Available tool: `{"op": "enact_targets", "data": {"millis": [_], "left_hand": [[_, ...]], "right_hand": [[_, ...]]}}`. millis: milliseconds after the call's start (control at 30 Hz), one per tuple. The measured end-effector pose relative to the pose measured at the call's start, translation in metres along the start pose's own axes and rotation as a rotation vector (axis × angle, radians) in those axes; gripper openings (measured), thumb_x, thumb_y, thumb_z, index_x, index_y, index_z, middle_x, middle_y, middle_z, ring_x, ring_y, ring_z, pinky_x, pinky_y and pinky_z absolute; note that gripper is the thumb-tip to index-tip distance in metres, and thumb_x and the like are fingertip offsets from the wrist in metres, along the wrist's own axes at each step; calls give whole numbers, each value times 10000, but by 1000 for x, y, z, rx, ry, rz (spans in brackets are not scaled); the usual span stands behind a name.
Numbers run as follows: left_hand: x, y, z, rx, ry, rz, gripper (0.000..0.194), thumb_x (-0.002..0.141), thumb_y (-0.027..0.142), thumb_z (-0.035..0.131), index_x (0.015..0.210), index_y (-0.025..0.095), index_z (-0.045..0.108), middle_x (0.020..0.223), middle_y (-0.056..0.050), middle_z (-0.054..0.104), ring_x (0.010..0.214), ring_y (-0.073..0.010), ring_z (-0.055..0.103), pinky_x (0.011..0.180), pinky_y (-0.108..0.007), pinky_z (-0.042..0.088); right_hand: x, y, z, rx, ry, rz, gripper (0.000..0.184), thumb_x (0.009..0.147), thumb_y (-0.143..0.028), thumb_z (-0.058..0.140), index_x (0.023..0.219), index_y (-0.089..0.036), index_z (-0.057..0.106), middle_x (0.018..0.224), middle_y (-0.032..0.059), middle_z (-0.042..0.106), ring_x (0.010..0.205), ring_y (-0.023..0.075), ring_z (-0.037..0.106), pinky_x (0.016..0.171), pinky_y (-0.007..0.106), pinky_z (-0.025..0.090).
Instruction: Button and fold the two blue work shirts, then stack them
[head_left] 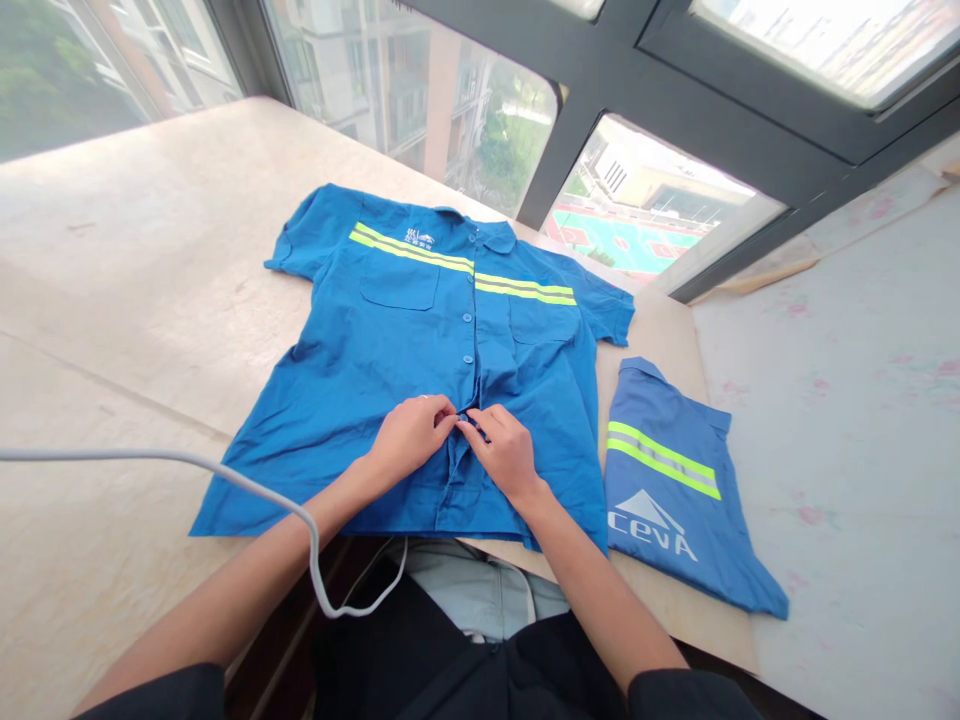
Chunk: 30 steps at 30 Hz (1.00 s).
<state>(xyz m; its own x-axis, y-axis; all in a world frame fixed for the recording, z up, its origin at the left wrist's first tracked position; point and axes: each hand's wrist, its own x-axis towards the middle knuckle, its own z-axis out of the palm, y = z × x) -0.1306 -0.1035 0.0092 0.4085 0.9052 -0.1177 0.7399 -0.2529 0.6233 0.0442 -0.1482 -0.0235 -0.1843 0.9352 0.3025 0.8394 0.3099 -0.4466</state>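
A blue short-sleeved work shirt (352, 400) with yellow reflective stripes lies spread face up on a pale table (135, 290). Its collar points toward the window. My left hand (411, 432) and my right hand (504, 450) meet at the shirt's button placket, low on the front. Both hands pinch the placket edges at a button there, fingers closed on the cloth. The upper buttons look fastened. Below my hands the placket is parted.
A second blue shirt (675, 490), folded, with reflective stripes and white lettering, lies to the right of the spread one. A white cable (247, 485) curves across the near left of the table. Large windows (480, 110) run along the table's far edge.
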Motion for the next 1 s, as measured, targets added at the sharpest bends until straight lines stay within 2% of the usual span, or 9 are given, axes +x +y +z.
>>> {"op": "enact_targets", "data": {"millis": [200,300,433,533,633,767,867,933,1000], "left_hand": [[-10,4,3,215,74,96,221,952,264,521,1132,198,631,1062,-79,669,951,-217,653,770,-293,507],[-11,4,0,267,105,207,254,968,273,505,1180,184,614,1162,-107,629,1045,-238,629,872,-338,517],[-10,0,0,277,132,308,310,978,292,504,1241,165,608,1280,-135,608,1167,-272,584,962,-408,501],[-9,-3,4,284,105,363,298,962,277,541,1227,187,645,1267,-127,630,1167,-275,588,939,-416,510],[-8,-4,8,298,119,350,251,969,252,516,1105,198,720,1180,-117,667,1070,-261,623,889,-405,523],[-8,-4,10,362,179,286,290,981,279,488,939,180,757,1101,-122,685,990,-256,629,865,-398,526],[-10,-5,12,432,240,268,278,974,281,497,1084,174,729,1153,-141,676,1013,-272,629,837,-402,530],[-11,-6,15,478,288,294,333,975,255,479,1238,170,665,1285,-165,634,1141,-296,606,882,-419,520],[-11,-9,20,517,312,340,394,985,223,435,1338,170,602,1435,-173,545,1329,-313,503,1007,-459,467]], "right_hand": [[0,4,2,99,70,-8,328,1014,-414,501,1063,-179,724,924,83,661,840,178,636,785,288,512],[-4,3,-4,192,67,6,309,1009,-386,514,1192,-190,668,1029,97,641,883,187,638,816,315,542],[-15,6,-20,300,68,39,423,1007,-325,509,1417,-225,481,1243,122,600,1032,204,639,900,366,559],[-20,13,-32,271,57,62,469,1002,-299,507,1460,-243,423,1314,127,583,1172,234,601,997,432,527],[-18,20,-42,189,20,33,485,993,-275,506,1469,-240,422,1360,137,561,1261,258,545,1071,481,476],[-7,20,-48,117,2,-81,456,993,-244,484,1448,-214,466,1358,142,569,1297,251,512,1111,471,443],[10,16,-50,74,-10,-157,419,989,-238,482,1404,-207,525,1372,136,573,1296,248,515,1112,462,437],[26,16,-50,32,-26,-202,395,979,-222,485,1365,-201,569,1412,131,558,1319,254,501,1115,463,423],[44,19,-51,-16,-59,-247,388,964,-169,471,1325,-198,609,1459,122,529,1358,255,472,1122,461,401]]}}
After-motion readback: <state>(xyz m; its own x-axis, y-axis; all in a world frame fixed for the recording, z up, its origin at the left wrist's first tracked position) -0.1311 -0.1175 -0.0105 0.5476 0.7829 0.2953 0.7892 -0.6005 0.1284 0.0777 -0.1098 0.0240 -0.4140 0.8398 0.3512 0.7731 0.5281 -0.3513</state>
